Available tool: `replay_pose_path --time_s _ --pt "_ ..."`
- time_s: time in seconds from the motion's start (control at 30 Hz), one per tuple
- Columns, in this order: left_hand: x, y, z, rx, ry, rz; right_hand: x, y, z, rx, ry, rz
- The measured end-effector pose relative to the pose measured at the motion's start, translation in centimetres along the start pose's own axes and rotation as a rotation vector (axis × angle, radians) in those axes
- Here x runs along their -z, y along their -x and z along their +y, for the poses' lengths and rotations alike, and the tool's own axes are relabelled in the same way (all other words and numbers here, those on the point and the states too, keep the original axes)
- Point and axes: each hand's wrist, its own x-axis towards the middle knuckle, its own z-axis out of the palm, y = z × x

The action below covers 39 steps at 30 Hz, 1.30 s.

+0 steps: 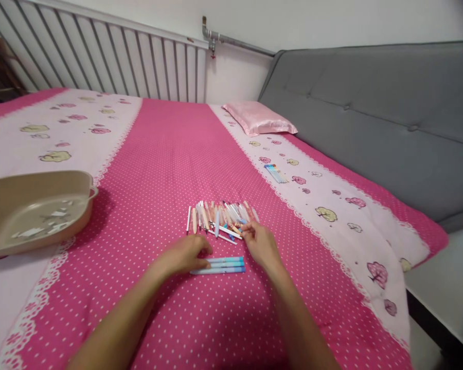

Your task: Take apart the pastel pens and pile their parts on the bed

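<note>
Three capped pens [226,265] in shades of blue lie side by side on the pink dotted bedspread. My left hand [187,254] rests at their left ends, thumb on the pens and the other fingers curled but apart from it. Just beyond is a loose pile of pens [218,216], mostly white, beige and pink, with a few blue ones. At the pile's right front edge is my right hand [257,241], its thumb and fingertips pinched at the end of a white pen [227,231]. The fingertips partly hide what lies under them.
A beige plastic basin [85,205] with small white scraps inside stands at left on the bedspread [170,154]. A small row of blue-ended pens [277,174] lies farther off to the right. Behind are a pink pillow [258,117], a grey headboard [370,97] and a white radiator [127,59].
</note>
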Motion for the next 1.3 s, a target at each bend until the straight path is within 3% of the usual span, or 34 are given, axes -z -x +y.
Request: replay_pose_path --time_s 0.1,0.17,0.33,0.5,0.63,0.93,1.1,1.3 --pt "-0.4 -0.1 0.1 0.017 -0.059 -0.130 0.4 2.0 -0.7 0.032 0.089 -0.281" --pt "-0.6 -0.1 0.2 0.028 -0.042 -0.144 0.3 2.8 -1.0 0.098 0.172 -0.337" --pt "-0.5 0.0 0.4 0.014 -0.018 -0.101 -0.5 3.1 -1.0 0.200 0.229 -0.344" --pt "0.1 -0.1 0.6 -0.058 0.054 0.010 0.5 2.6 -1.2 0.191 0.115 -0.331" --pt "0.4 -0.2 1.0 -0.150 0.095 0.127 1.5 2.5 -1.8 0.197 -0.034 -0.412" --pt "0.4 -0.1 1.9 -0.261 0.191 0.211 1.7 2.4 -1.7 0.220 -0.183 -0.396" --pt "0.4 -0.1 2.0 -0.269 0.142 0.245 1.9 2.3 -1.7 0.230 -0.206 -0.391" --pt "0.4 -0.4 1.8 -0.184 -0.079 0.276 2.0 2.1 -2.1 0.285 -0.104 -0.312"
